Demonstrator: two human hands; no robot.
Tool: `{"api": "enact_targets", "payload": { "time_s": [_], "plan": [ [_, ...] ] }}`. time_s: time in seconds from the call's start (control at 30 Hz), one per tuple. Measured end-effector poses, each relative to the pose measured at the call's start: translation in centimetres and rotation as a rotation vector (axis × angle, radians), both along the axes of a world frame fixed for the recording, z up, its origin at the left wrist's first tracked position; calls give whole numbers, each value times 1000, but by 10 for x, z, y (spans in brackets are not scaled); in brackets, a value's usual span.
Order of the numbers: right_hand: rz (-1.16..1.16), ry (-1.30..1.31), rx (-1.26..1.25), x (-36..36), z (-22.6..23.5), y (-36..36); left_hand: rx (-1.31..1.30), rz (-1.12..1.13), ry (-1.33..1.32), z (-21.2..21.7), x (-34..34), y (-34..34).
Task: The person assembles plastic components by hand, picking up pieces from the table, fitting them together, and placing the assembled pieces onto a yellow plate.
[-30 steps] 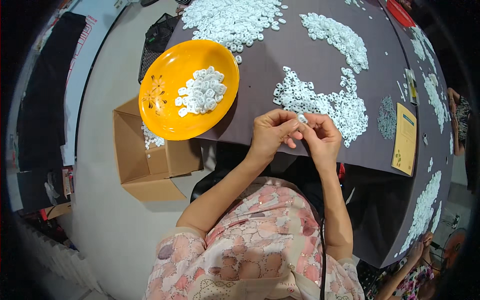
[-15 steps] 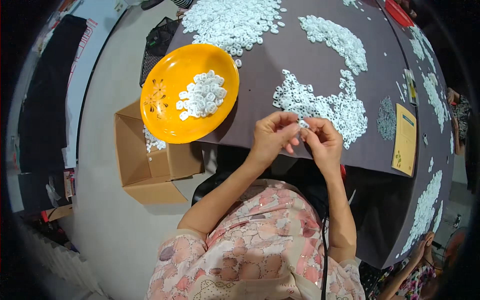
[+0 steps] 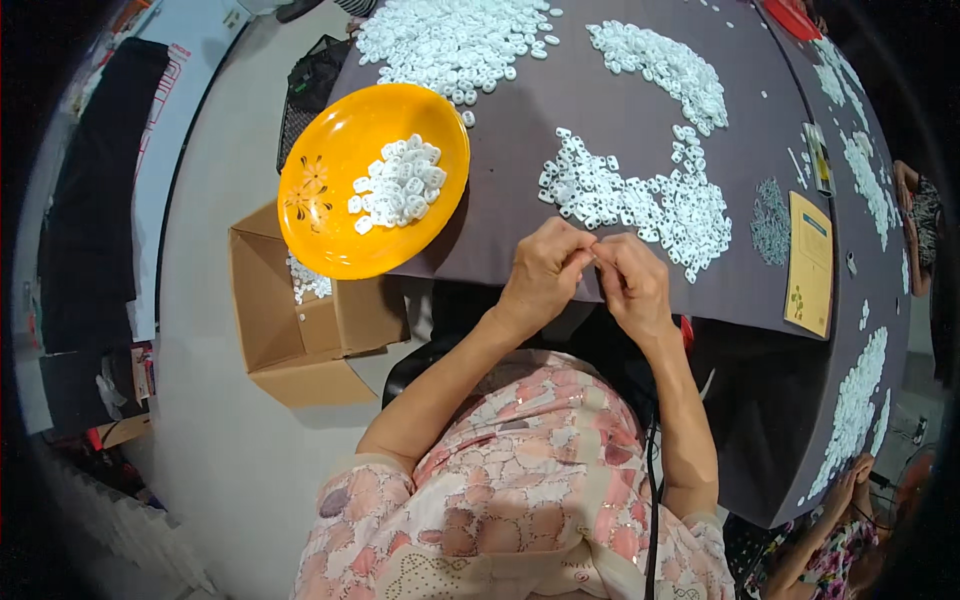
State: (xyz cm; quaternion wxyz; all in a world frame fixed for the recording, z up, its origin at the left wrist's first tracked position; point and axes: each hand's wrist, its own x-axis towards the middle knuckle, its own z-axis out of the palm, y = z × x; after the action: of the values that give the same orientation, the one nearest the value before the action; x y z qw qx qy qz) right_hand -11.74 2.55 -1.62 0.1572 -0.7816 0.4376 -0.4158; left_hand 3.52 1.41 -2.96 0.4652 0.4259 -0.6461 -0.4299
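Note:
Close to the table's front edge, my left hand [image 3: 545, 270] and my right hand [image 3: 636, 282] meet fingertip to fingertip, both closed in a pinch. The small white plastic piece seen between them a moment earlier is now covered by the fingers. Just beyond my hands spreads a pile of small white pieces with dark holes [image 3: 690, 215]. To the left, a yellow oval plate [image 3: 335, 130] with a flower print overhangs the table edge. A heap of similar white pieces [image 3: 402, 185] lies in it.
More white pieces form a large heap [image 3: 450, 40] and a curved pile [image 3: 665, 70] farther back. Small grey parts [image 3: 770, 225] lie by a yellow booklet [image 3: 808, 265] at right. An opened cardboard box [image 3: 285, 335] stands below the plate. Another person's hands [image 3: 855, 480] are at far right.
My fingers have closed in tighter and turned over, hiding the white piece that showed between them. The whole view has shifted slightly; the piles and plate look otherwise the same.

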Motion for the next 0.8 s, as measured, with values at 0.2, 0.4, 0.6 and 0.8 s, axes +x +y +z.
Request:
{"api": "enact_targets", "payload": {
  "time_s": [0.2,0.4,0.6,0.8],
  "plan": [
    [-20,-46,27,0,-1,9,-16,10,-24,0,0,3],
    [-17,-119,64,-1,1,5,-97,40,-52,-6,-1,3],
    [-60,-97,89,0,-3,5,-79,48,-26,-6,0,2],
    [-57,-149,94,4,1,7,-61,46,-32,-5,0,2]
  ]
}}
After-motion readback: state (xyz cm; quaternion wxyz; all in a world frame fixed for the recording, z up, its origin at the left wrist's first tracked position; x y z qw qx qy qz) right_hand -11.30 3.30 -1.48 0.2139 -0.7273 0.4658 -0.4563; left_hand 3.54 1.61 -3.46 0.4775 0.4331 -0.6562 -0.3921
